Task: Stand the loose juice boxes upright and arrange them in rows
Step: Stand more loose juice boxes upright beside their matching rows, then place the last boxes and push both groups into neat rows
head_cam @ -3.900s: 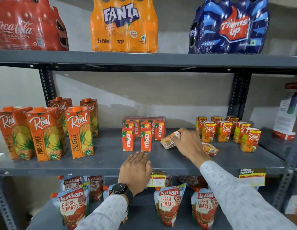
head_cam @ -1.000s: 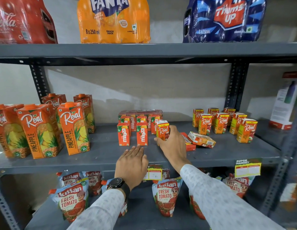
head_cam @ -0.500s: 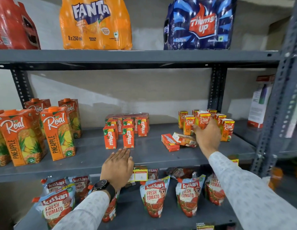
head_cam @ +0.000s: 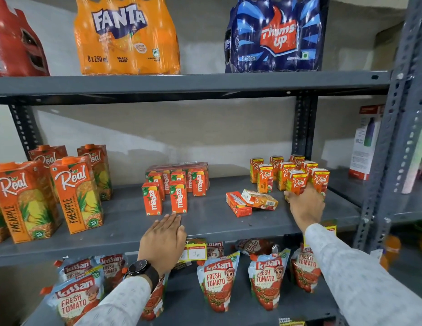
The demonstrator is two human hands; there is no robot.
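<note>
Reaching toward the right end of the middle shelf (head_cam: pixel 125 234), the right hand (head_cam: pixel 304 205) wraps its fingers around an upright Real juice box (head_cam: pixel 298 183) at the front of the standing Real rows (head_cam: pixel 279 171); its fingertips are hidden behind the carton. Two loose boxes (head_cam: pixel 251 202) lie flat near the shelf's middle, one tilted across the other. The left hand (head_cam: pixel 164 241) rests flat, fingers spread, on the front edge below the Maaza boxes (head_cam: pixel 177 187).

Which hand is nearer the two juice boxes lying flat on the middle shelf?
Right. The right hand is just right of the flat boxes; the left hand rests further away, to their left.
</note>
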